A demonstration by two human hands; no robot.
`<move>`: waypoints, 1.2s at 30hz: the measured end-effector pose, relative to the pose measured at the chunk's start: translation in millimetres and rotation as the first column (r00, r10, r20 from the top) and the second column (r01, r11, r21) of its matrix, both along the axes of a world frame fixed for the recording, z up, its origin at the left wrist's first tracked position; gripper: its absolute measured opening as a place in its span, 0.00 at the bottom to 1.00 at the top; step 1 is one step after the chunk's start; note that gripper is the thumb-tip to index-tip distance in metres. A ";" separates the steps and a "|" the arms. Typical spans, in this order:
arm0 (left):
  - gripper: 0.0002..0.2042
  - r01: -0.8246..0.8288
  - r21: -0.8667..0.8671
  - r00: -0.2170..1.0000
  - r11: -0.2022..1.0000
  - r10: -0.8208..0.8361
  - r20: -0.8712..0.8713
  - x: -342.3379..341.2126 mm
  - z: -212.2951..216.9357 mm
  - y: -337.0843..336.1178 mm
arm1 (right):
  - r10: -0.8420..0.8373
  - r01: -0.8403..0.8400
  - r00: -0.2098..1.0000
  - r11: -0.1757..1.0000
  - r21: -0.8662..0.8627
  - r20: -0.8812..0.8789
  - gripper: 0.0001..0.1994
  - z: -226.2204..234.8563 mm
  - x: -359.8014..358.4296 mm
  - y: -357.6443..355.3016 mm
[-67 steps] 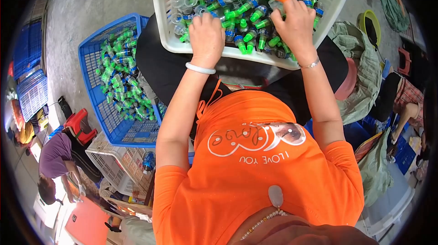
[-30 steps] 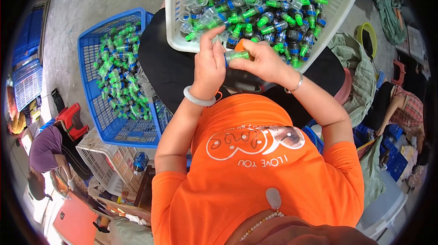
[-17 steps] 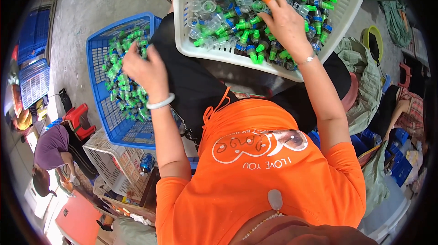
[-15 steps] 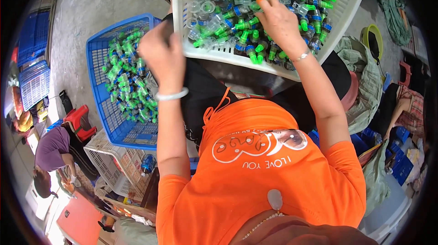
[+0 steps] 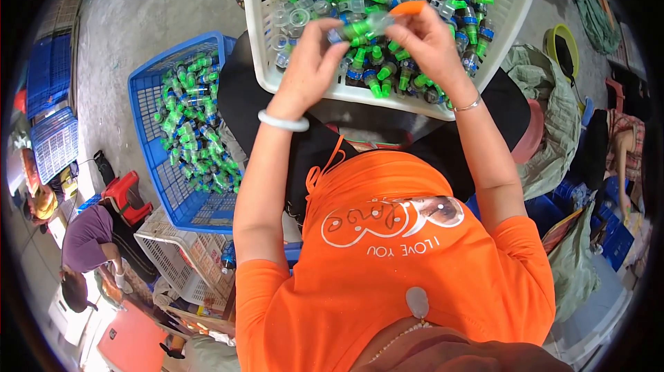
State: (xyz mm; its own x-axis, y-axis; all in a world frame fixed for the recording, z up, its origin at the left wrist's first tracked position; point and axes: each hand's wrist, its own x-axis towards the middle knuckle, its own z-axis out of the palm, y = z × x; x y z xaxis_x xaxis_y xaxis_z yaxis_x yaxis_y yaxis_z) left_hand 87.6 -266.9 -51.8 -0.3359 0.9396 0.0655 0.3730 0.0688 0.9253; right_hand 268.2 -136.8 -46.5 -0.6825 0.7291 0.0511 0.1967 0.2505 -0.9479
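Over the white basket [image 5: 254,33], my two hands meet around one small bottle. My left hand [image 5: 308,60] grips this dark small bottle [image 5: 339,34] with a blue label and green tip. At its green end, my right hand [image 5: 430,43] pinches a clear plastic cap [image 5: 379,23], blurred by motion; whether the cap is seated on the tip I cannot tell. An orange cover [image 5: 408,8] is on one finger of the right hand. Similar green-tipped bottles [image 5: 377,85] and loose clear caps [image 5: 297,17] fill the basket beneath.
A blue basket [image 5: 144,112] with many green-tipped bottles stands on the floor to the left. Below it lies a white crate [image 5: 176,254]. Grey-green sacks [image 5: 546,123] and a yellow-green basin [image 5: 564,53] are at right. Other people sit at both sides.
My left hand has moved right, from beside the blue basket to over the white one, and now grips a bottle. My right hand has shifted slightly and now works at the bottle's tip.
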 end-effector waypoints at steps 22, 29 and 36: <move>0.18 0.273 -0.207 0.628 0.939 -0.012 0.778 26.1 27.1 -68.4 | 0.457 -0.431 0.876 0.599 0.675 0.153 0.13 49.8 6.5 -41.1; 0.19 0.283 0.031 0.959 0.959 -0.282 -0.034 30.5 36.6 -70.5 | 0.579 -0.643 0.744 0.755 0.126 0.332 0.15 42.2 12.6 -39.7; 0.18 0.086 0.056 0.995 0.995 -0.083 -0.055 25.9 23.0 -96.6 | 0.592 -0.540 0.707 0.805 -0.247 0.386 0.16 44.2 -16.3 -54.4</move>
